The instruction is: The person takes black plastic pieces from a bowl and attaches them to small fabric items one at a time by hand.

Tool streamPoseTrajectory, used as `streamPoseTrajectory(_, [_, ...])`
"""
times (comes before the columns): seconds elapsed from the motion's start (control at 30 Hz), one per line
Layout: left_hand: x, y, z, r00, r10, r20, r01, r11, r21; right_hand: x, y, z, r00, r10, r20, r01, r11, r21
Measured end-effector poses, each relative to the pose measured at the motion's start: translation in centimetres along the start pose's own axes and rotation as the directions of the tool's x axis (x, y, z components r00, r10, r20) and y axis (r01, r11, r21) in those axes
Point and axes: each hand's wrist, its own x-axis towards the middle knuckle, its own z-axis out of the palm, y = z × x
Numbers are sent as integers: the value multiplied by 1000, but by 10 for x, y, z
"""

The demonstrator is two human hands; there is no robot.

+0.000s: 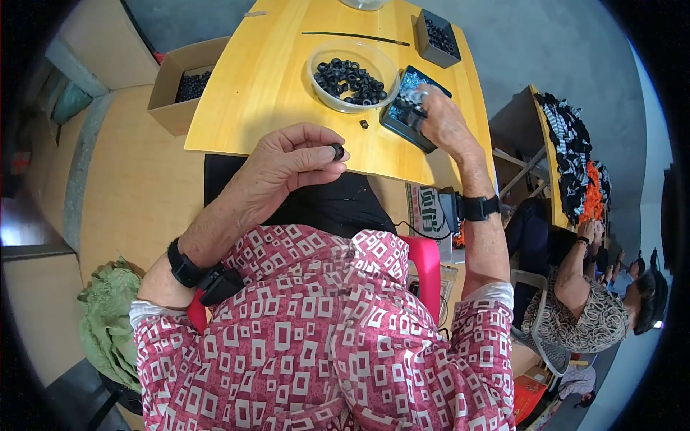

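Note:
My left hand (305, 154) pinches a small round black plastic part (337, 151) between thumb and fingers, just over the table's near edge. Over a dark rectangular tray (402, 128) of small shiny, bluish-clear pieces (413, 79) reaches my right hand (442, 118), its fingertips smeared by motion. Whether they hold a piece cannot be made out. A clear round plastic bowl (314, 77) with many black ring-like parts (351, 80) stands left of the tray. One loose black part (364, 124) lies on the wood between bowl, tray and left hand.
On the yellow table (251, 86), a thin dark rod (356, 37) lies behind the bowl; a grey box (438, 44) of black parts stands far right. A cardboard box (169, 100) is at the left. Another person (575, 302) sits at a right-hand table with striped and orange material (591, 190).

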Motion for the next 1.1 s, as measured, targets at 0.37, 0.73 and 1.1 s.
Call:
streamPoseTrajectory(0.37, [-1,-1,0,1000,-9,5,9,1000,-7,-3,7,-7,972,233,23,-234,962,140])
streamPoseTrajectory(0.73, [9,-6,5,998,-52,30,53,998,-33,-10,6,-12,920,363,148,-333,524,784])
streamPoseTrajectory(1.1, [11,-10,1,998,-55,21,56,997,-57,-6,19,-7,877,364,315,-286,-133,949])
